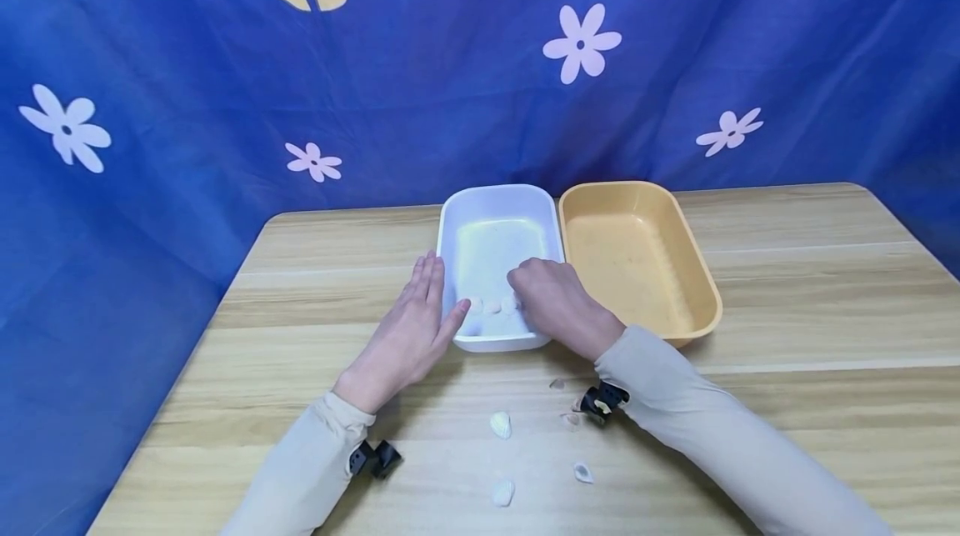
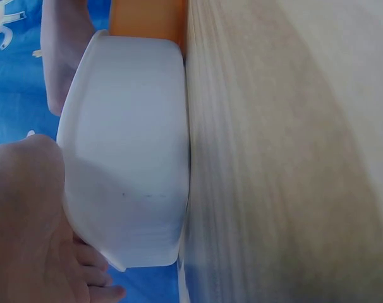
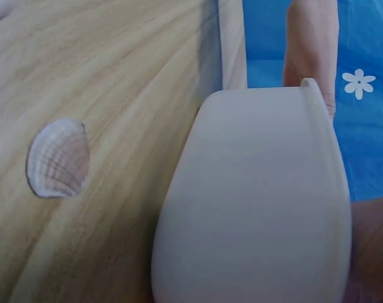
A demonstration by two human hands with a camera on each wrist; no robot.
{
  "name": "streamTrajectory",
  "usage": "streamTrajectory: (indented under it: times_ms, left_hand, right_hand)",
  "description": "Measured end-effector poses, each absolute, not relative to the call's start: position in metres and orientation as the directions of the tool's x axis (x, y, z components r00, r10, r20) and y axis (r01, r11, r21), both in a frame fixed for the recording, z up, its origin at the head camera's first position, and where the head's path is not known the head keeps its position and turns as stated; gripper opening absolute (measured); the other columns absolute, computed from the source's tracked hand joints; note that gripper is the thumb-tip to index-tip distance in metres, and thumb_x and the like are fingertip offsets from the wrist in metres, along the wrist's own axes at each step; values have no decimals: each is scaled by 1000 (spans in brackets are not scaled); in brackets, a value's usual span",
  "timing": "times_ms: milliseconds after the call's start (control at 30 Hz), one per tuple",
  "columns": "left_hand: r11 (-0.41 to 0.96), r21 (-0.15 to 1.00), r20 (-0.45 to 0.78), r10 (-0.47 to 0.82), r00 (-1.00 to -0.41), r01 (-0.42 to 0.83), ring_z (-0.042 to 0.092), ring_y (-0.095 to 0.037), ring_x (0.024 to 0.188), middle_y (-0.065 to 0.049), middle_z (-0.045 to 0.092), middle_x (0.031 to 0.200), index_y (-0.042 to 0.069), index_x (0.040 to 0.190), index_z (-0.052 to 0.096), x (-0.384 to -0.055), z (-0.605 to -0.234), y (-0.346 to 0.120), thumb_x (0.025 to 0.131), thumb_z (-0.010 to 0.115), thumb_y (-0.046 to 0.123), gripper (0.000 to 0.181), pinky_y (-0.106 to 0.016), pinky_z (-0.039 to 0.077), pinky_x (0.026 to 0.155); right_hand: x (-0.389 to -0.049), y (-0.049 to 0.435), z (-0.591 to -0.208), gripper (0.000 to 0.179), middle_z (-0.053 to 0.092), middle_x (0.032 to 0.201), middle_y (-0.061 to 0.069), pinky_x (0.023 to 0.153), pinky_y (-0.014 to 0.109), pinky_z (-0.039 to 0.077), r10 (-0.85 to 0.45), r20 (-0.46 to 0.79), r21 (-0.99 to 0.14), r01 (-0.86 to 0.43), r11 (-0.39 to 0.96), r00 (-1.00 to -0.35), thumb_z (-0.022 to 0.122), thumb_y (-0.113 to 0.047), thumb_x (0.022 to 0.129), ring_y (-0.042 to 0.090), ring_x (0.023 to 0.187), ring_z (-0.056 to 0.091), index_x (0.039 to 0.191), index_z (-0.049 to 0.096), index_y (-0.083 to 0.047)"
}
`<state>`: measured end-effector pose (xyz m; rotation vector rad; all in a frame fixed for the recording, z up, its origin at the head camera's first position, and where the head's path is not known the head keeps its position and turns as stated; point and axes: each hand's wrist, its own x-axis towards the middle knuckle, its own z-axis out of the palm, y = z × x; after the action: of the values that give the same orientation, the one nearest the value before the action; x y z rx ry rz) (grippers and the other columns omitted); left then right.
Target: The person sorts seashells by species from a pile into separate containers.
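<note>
Whether the right hand (image 1: 558,300) holds anything is hidden from view.

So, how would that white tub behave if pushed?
The white tub probably keeps its shape: its walls look smoothly moulded. Low and broad-based, it would likely slide before tipping. Pushed right, it may nudge the yellow tub beside it.

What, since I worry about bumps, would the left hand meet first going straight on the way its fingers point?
Probably the left rim of the white tub, close beside the left hand, though depth is unclear and it might pass outside or above.
</note>
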<state>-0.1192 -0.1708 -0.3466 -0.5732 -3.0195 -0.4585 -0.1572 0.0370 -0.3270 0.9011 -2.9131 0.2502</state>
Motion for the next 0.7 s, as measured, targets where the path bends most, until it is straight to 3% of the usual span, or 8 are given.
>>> streamTrajectory:
  times_ms: [400, 700]
  left_hand:
    - [888, 274, 102, 354, -929, 369, 8, -40, 145, -31, 9, 155, -14, 148, 12, -119, -350, -171, 103, 22, 52, 80, -49, 15, 118]
    - [884, 281, 114, 356, -928, 374, 7, -39, 145, -30, 8, 156, -14, 148, 12, -119, -351, -171, 103, 23, 51, 79, -48, 15, 118]
  right_hand:
    - [-164, 25, -332, 14, 62, 73, 9, 53, 36, 53, -495, -54, -105, -488, 867, -867, 57, -2, 89, 19, 62, 55, 88, 71, -4]
    - [-167, 23, -334, 12, 62, 76, 8, 54, 32, 52, -477, -87, -105, -468, 877, -875, 59, -4, 90, 18, 63, 56, 92, 71, -3]
